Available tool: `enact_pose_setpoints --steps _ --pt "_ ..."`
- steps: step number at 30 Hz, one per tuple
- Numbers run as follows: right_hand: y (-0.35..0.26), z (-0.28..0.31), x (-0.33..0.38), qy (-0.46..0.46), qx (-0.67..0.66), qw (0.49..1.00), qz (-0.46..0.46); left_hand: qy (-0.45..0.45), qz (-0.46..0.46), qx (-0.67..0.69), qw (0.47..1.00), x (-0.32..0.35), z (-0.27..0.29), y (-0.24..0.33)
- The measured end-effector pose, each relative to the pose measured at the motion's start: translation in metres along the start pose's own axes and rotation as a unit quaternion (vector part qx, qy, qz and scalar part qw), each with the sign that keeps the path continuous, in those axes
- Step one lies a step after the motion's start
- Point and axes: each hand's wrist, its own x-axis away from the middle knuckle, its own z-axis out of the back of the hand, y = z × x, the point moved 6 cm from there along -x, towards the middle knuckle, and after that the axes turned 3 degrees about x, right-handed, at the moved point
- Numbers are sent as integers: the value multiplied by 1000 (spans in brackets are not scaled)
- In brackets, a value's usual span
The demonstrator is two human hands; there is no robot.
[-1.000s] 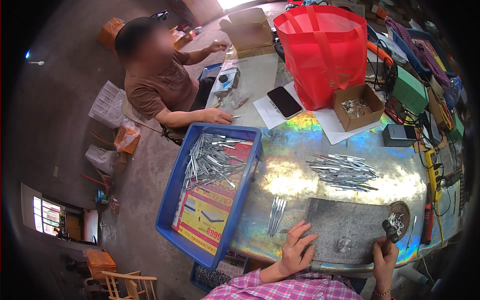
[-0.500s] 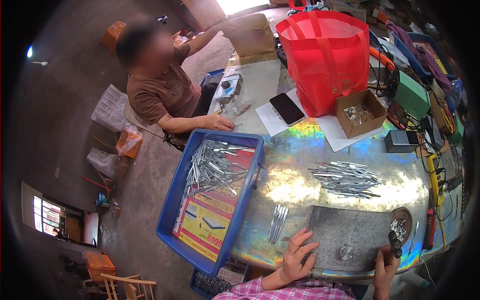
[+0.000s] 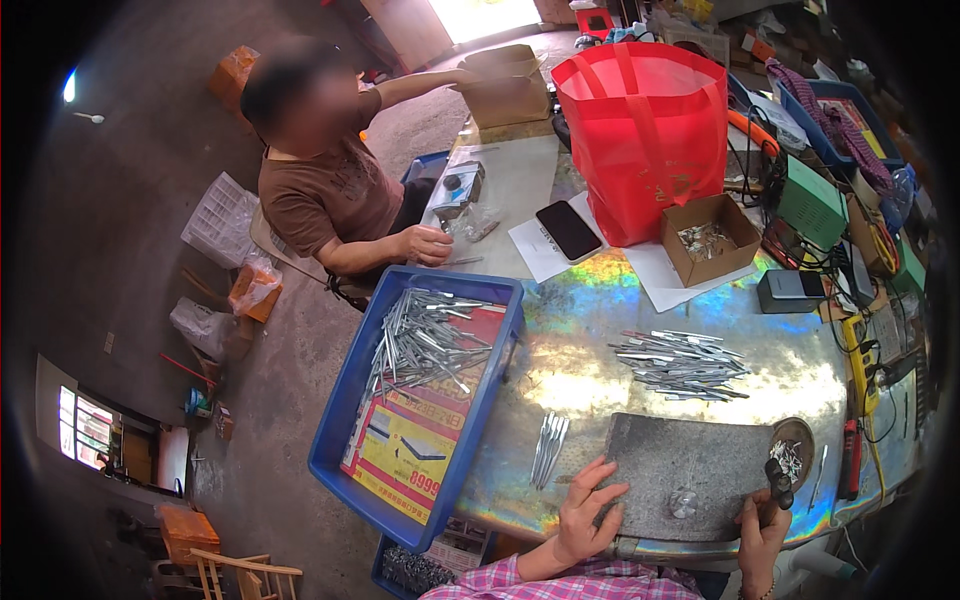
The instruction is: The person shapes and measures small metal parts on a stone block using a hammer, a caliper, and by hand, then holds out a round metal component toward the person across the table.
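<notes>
Grey metal slab (image 3: 690, 475) lies flat at the table's (image 3: 590, 345) near edge, long axis left to right, between both hands; left hand (image 3: 590, 508) presses spread fingers on its left end, right hand (image 3: 762, 520) grips a dark tool (image 3: 777, 478) over its right end

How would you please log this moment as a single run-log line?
left hand: flat on grey metal plate | right hand: gripping dark tool at plate edge | nearby: small rod bundle, rod pile, blue tray
</notes>
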Motion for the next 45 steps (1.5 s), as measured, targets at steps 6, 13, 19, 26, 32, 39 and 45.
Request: enact_pose_setpoints --steps 6,13,19,26,32,39,45 --pt "-8 -1 -3 -14 -1 1000 -23 -6 -2 0 1000 -2 -2 0" --pt "-5 -2 -5 -4 -8 999 -37 -3 1 4 1000 -2 0 -2" --pt "-1 0 -7 -5 -4 999 -33 -3 7 4 1000 -3 0 1" --pt "5 3 -9 -11 -4 1000 -25 -3 -2 1 1000 -5 1 3" --pt "4 1 -10 -38 8 999 -15 6 -2 1 1000 -2 1 2" --pt "1 1 -5 -38 0 999 -5 -2 -11 -1 1000 0 1 0" --pt "-7 -1 -1 -6 -11 1000 4 -4 -19 -3 1000 -1 0 1"
